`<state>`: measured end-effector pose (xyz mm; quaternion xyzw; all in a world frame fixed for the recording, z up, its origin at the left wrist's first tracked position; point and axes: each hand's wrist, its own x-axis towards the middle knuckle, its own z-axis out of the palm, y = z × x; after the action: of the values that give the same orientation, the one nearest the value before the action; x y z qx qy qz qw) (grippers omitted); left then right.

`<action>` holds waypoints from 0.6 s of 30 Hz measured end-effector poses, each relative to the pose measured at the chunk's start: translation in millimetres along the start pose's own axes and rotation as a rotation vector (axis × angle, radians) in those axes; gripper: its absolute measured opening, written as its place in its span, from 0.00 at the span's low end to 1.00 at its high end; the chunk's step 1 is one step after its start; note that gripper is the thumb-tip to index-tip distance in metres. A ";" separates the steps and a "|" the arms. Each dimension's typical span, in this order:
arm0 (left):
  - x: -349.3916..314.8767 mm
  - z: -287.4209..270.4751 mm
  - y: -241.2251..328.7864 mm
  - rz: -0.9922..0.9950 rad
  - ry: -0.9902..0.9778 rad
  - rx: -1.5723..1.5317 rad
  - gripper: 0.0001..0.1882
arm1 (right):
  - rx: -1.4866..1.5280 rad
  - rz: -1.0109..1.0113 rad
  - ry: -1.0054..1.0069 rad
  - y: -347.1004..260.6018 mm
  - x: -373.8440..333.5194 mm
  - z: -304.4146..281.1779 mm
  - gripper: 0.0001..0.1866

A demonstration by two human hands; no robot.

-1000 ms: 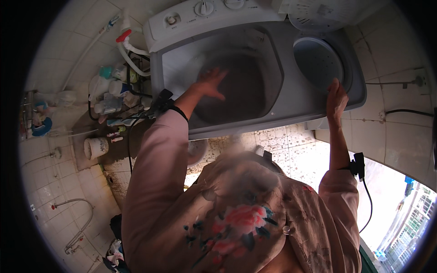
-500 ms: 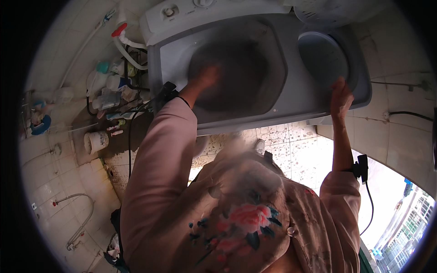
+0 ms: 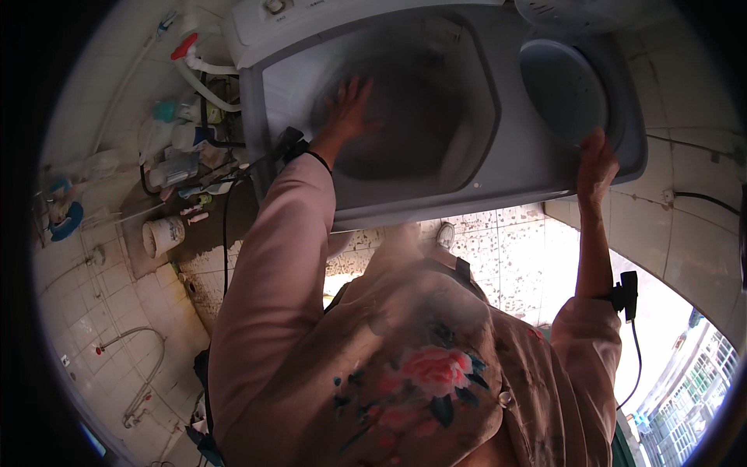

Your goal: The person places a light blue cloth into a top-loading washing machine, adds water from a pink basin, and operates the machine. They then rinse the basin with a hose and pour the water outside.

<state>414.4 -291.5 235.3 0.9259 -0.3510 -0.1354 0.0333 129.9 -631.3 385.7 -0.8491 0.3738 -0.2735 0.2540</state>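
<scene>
A grey twin-tub washing machine [image 3: 502, 167] stands in front of me. My left hand [image 3: 350, 113] is over the larger wash tub [image 3: 292, 78], its fingers spread and nothing in them. The bottom of that tub is dark, and its contents are too dim to make out. At the right, my right hand [image 3: 597, 167] has its fingers curled over the near rim of the smaller round spin tub [image 3: 564, 89]. Its fingertips dip just inside that opening.
A red-handled tap [image 3: 184, 47] with a white hose is at the far left. Bottles and a clear container [image 3: 175, 167] crowd the left side, above a white bucket [image 3: 163, 236]. A tiled wall [image 3: 673, 175] borders the machine on the right.
My left hand, blurred before, now shows its fingers spread and pointing away from me over the wash tub. My right hand stays on the spin tub's rim. The view has shifted slightly.
</scene>
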 end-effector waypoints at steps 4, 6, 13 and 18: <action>7.8 8.8 -4.2 0.028 -0.015 0.068 0.53 | -0.010 0.015 -0.002 -0.7 0.4 0.0 0.24; 9.3 10.8 -7.7 0.042 -0.039 0.066 0.52 | -0.003 0.054 -0.007 -2.3 0.2 -0.2 0.23; 0.2 11.2 -16.9 -0.001 0.004 0.064 0.53 | 0.025 0.078 0.000 -8.1 -0.4 -1.2 0.23; 4.4 6.9 -23.8 0.045 0.043 0.072 0.53 | 0.042 0.064 0.008 -9.6 -0.7 -0.9 0.23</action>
<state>431.0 -276.3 224.0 0.9210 -0.3757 -0.1021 0.0107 133.6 -625.4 392.2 -0.8302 0.3959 -0.2765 0.2787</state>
